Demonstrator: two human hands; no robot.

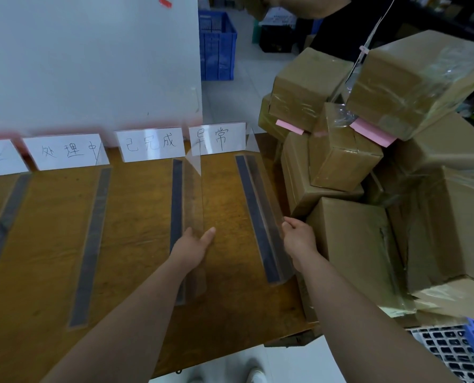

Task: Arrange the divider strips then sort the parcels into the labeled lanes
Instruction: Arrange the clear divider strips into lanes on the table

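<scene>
Several clear divider strips with dark bases lie lengthwise on the wooden table (136, 244). My left hand (193, 246) rests with straight fingers against the third divider strip (187, 194). My right hand (298, 237) grips the upright edge of the rightmost divider strip (258, 214) near the table's right side. Two more strips (93, 239) (1, 225) lie further left. White handwritten lane labels (151, 145) stand along the table's back edge. Taped brown parcels (343, 158) are piled at the right; some carry pink slips (371, 131).
A white panel (92, 59) rises behind the labels. A blue crate (216, 45) stands on the floor beyond it. Another person's dark clothing (349, 26) shows at the top. A blue and white grid crate (456, 352) sits at the lower right.
</scene>
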